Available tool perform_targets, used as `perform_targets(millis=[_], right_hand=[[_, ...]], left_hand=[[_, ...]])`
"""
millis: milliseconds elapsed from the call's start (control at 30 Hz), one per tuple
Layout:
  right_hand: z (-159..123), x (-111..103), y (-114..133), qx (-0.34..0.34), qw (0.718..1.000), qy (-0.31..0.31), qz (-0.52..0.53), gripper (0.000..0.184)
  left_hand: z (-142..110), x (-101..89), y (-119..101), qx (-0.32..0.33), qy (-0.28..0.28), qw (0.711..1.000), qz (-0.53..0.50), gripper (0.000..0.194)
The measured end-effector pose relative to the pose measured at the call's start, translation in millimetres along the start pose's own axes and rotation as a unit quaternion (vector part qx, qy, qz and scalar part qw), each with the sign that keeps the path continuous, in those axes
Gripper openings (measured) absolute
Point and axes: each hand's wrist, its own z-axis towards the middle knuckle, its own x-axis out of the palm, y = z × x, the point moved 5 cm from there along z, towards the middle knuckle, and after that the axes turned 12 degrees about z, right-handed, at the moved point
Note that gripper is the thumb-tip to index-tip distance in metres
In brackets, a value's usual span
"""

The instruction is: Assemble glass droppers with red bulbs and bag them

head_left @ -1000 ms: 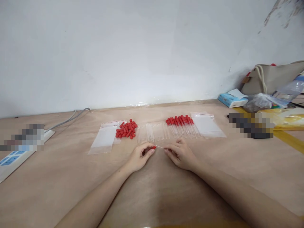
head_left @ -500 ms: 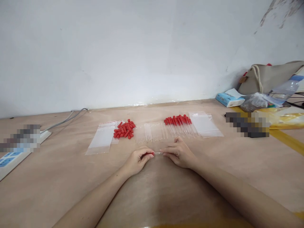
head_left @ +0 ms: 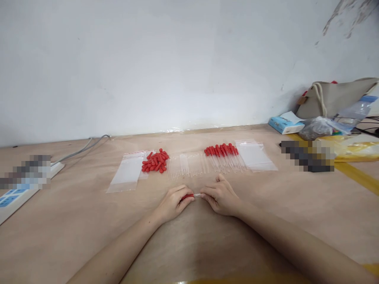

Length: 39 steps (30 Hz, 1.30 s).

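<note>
My left hand point(head_left: 176, 203) pinches a red rubber bulb point(head_left: 187, 196) between thumb and fingers. A clear dropper tube point(head_left: 197, 195) runs from the bulb's open end to my right hand point(head_left: 220, 196), whose thumb and fingertips are closed on its other end. Both hands are low over the table, the tube lying level between them. Beyond my left hand is a pile of loose red bulbs point(head_left: 155, 161). Bare clear tubes point(head_left: 186, 165) lie in a row beside it. Farther right, droppers with red bulbs point(head_left: 223, 152) lie side by side.
Clear zip bags lie at both ends of the row, a left bag point(head_left: 124, 173) and a right bag point(head_left: 256, 156). A power strip point(head_left: 26, 193) stands at far left. At right are a tissue pack point(head_left: 286, 123), a blurred dark object point(head_left: 308, 156) and a grey bag point(head_left: 340, 96).
Both hands have come slightly nearer to me. More of the red bulb shows at my left fingertips, and the gap between the hands is a little narrower.
</note>
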Motion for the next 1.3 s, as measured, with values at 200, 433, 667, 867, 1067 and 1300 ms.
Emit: perform_targets(millis=[200, 433, 667, 867, 1067, 1300], right_hand=[[4.0, 4.8, 0.2, 0.033, 0.999, 0.013, 0.016, 0.024], [8.7, -6.6, 0.3, 0.052, 0.998, 0.027, -0.025, 0.019], [-3.4, -45.8, -59.9, 0.33, 0.93, -0.114, 0.117, 0.02], [7.1, -55.8, -108.3, 0.457, 0.864, -0.206, 0.044, 0.025], [10.1, -43.7, -105.8, 0.43, 0.871, -0.231, -0.058, 0.024], [28.1, -29.7, -81.6, 0.361, 0.919, -0.132, -0.084, 0.024]], left_hand=[[2.8, -1.0, -0.8, 0.017, -0.004, 1.0, 0.005, 0.019], [5.2, -7.9, 16.3, -0.043, -0.027, 0.998, -0.024, 0.021], [-1.1, -2.7, 32.8, -0.12, -0.022, 0.992, -0.039, 0.013], [2.8, -7.1, 24.7, -0.083, -0.02, 0.996, -0.011, 0.012], [1.5, -5.4, 28.1, -0.076, -0.027, 0.997, 0.002, 0.012], [2.1, -6.4, 25.6, -0.076, -0.021, 0.997, 0.003, 0.013]])
